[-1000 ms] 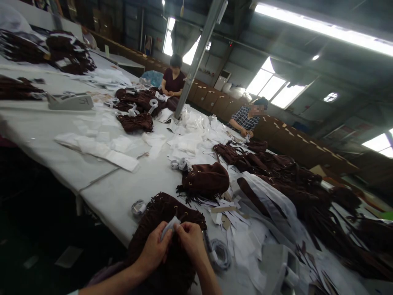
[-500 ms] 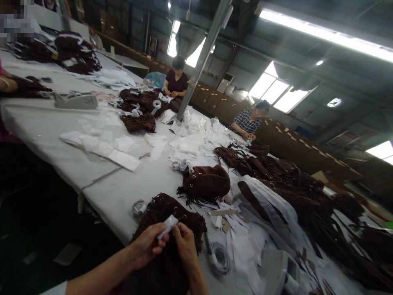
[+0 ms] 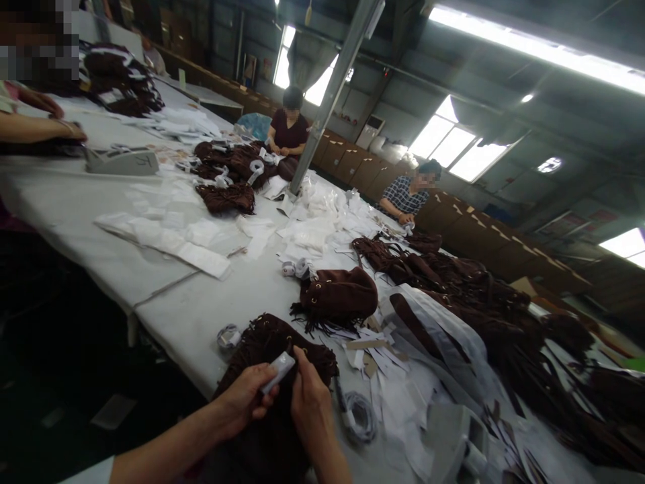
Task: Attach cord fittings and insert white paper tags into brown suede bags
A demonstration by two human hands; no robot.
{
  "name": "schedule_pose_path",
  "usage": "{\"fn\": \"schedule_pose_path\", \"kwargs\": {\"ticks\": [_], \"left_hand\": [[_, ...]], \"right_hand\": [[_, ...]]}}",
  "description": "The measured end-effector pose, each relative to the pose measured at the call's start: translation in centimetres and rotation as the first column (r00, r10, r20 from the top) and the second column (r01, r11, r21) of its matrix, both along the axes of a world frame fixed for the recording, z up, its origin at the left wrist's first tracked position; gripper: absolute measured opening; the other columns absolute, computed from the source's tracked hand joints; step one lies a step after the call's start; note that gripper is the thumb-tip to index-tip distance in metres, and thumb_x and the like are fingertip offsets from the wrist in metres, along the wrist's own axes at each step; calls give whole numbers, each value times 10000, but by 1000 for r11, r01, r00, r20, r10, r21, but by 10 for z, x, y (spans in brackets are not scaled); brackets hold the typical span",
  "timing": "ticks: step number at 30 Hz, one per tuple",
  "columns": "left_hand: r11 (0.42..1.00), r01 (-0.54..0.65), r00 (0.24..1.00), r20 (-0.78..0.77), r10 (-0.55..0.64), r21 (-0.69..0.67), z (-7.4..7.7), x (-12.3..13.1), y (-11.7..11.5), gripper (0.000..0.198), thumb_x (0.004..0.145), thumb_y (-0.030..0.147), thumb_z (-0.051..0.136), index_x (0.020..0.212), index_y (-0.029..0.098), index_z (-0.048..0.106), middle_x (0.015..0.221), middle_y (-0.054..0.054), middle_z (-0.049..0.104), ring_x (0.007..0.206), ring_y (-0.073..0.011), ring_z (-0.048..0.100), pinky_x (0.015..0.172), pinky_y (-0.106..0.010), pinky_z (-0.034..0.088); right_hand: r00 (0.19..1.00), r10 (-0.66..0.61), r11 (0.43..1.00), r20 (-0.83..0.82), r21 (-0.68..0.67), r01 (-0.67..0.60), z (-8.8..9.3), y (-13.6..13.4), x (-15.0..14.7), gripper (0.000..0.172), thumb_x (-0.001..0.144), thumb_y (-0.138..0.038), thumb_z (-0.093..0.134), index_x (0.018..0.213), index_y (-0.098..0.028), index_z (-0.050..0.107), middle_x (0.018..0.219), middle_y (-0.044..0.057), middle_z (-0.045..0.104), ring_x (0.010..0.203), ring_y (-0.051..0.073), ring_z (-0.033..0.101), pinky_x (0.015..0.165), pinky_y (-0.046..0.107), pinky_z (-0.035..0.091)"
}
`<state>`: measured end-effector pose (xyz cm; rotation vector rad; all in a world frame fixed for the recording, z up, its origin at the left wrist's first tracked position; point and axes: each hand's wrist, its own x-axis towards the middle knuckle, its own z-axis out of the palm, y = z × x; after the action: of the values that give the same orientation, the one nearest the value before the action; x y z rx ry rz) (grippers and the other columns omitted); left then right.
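Note:
My left hand (image 3: 246,396) is closed on a small white wrapped packet (image 3: 279,372), pinched between thumb and fingers above a dark brown fringed bag (image 3: 275,336). The bag has brass eyelets along its top edge and lies in front of me at the table's near edge. My right hand (image 3: 311,396) is just right of the packet, fingers stretched upward near the eyelets, with nothing visible in them. What the packet wraps cannot be made out. Beside the bag lie a plastic-wrapped roll (image 3: 229,337) on the left and a wrapped coiled strap (image 3: 360,417) on the right.
Another brown bag (image 3: 340,296) lies just beyond, with a pile of brown bags (image 3: 453,275) to the right. Paper scraps (image 3: 322,225) cover the middle of the white table (image 3: 151,262). A grey dispenser (image 3: 456,437) stands near right. A metal post (image 3: 332,101) rises mid-table. Several co-workers sit around.
My right hand has moved off the packet, its fingers now extended upward beside it. The left hand keeps the packet. At far left, a co-worker's arms have come further into view.

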<state>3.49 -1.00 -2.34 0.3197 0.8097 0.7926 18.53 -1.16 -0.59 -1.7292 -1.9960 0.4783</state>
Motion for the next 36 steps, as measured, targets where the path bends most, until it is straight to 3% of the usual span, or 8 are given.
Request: {"fn": "schedule_pose_path", "kwargs": {"ticks": [4,7,11,16,21,25,32,36], "left_hand": [[985,37,996,-84,-23,171,-1,4,-5,391,720,504,669,808,176,476,623,44,493,425,-48,390,319,-128,199],[980,-15,997,-75,30,197,-3,2,-5,380,735,498,657,829,183,466,628,53,483,432,-44,379,329,-123,205],[973,5,999,-52,7,230,-2,0,-3,373,742,486,662,846,183,472,628,55,478,441,-43,366,332,-120,214],[960,37,995,-102,-9,278,-2,7,-3,361,757,485,662,791,173,485,576,59,459,429,-46,357,323,-123,257],[992,-68,998,18,67,103,0,6,-10,305,733,364,735,832,122,578,697,-10,584,555,-64,519,488,-151,462],[986,-149,986,63,154,-78,6,2,-15,275,701,268,775,853,94,626,832,-78,647,728,-117,611,700,-232,541],[968,-245,965,-88,249,51,-5,12,-23,342,631,349,807,799,117,621,663,-7,615,561,-82,546,508,-177,492],[976,-205,952,-214,217,79,-16,8,-29,394,625,340,804,882,121,602,721,-28,659,588,-100,574,509,-181,513]], "right_hand": [[981,165,977,104,-150,-149,11,6,-9,575,713,-72,414,1225,-289,559,916,66,639,732,184,625,658,269,465],[988,6,995,-157,-99,-22,9,4,-15,599,739,-87,391,1316,-237,456,902,54,643,789,175,614,713,269,470],[796,-347,921,-496,-338,192,-1,-7,-16,474,827,-389,480,1216,-120,506,610,-7,570,465,125,489,457,235,401],[560,-457,849,-691,-526,45,-7,-5,-26,487,719,-623,577,644,-142,567,445,-34,460,361,56,307,350,204,200],[428,-505,847,-749,-527,77,-8,1,-31,501,651,-630,652,590,-146,537,442,-60,403,384,51,311,364,196,198],[408,-493,853,-769,-519,51,-17,5,-28,496,651,-623,657,630,-137,557,500,-33,472,411,60,357,372,197,217],[473,-431,884,-769,-464,52,-14,-4,-35,501,698,-632,606,623,-137,576,450,-46,462,386,62,358,388,203,279],[565,-406,913,-718,-352,208,9,-21,5,476,749,-567,594,947,-136,640,565,-38,548,405,73,434,399,199,325]]}}
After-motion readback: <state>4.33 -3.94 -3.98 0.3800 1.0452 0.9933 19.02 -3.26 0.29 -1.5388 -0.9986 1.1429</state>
